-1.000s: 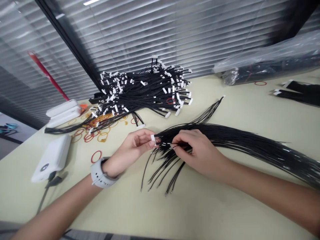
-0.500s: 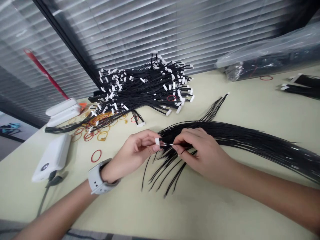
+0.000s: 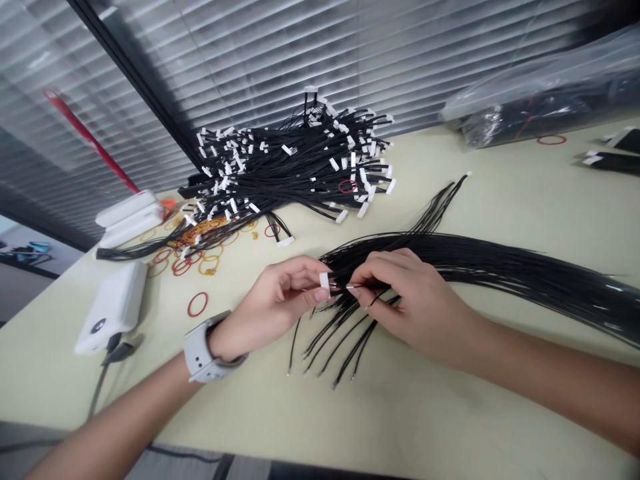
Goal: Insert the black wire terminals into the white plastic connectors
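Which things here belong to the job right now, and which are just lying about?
In use: left hand pinching a white connector; right hand at the long black wires.

Lying about: heap of connector-ended black wires; rubber bands; white power bank; plastic-bagged wires.

small white plastic connector [image 3: 325, 281], upright, bare-tipped black wire [image 3: 353, 287] just beside it, black wire bundle [image 3: 500, 267] fanning rightward

One left hand [image 3: 273, 310], one right hand [image 3: 413, 303], one smartwatch [image 3: 200, 350], three white plastic cases [image 3: 113, 308], two black wire bundles [image 3: 290, 163]
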Demonstrator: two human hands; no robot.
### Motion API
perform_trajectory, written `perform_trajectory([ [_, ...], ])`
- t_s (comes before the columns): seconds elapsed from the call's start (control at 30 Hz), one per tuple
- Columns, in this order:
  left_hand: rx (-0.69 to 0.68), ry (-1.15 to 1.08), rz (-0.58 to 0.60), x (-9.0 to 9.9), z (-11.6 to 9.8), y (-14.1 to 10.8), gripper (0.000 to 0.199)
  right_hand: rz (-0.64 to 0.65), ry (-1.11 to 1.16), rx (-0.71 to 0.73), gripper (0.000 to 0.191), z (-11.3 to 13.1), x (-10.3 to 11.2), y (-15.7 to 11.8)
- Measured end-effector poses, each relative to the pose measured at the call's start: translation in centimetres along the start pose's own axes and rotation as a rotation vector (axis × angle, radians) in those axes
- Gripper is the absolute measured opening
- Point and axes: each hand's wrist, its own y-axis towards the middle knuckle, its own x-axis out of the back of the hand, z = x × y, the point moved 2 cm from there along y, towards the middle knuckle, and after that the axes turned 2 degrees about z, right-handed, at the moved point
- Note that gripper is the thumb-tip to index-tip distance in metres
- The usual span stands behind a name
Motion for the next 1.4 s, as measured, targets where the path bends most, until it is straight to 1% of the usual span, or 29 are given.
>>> perform_trajectory([
  [0.67, 0.050, -0.069, -0.005, 0.27, 0.16, 0.07, 0.011, 0.015, 0.009, -0.001, 0.010, 0.15, -0.12, 0.01],
  [0.83, 0.060, -0.110, 0.019, 0.17, 0.30, 0.16, 0.009, 0.026, 0.017, -0.012, 0.009, 0.09, -0.03, -0.01],
  [1.0, 0.069, -0.121, 0.016, 0.13, 0.32, 0.19, 0.011, 0.033, 0.034, -0.005, 0.009, 0.14, -0.09, 0.05],
  [1.23, 0.064, -0.086, 0.021, 0.21, 0.38, 0.23, 0.012, 0.057, 0.086, -0.066, 0.009, 0.08, -0.21, 0.12],
  [1.33, 0.051, -0.020, 0.026, 0.12, 0.35, 0.20, 0.011, 0.071, 0.075, -0.048, 0.008, 0.11, -0.33, 0.03],
  [1.4, 0.033, 0.030, 0.009, -0.03, 0.30, 0.16, 0.010, 0.063, 0.052, -0.017, 0.008, 0.14, -0.45, -0.06],
])
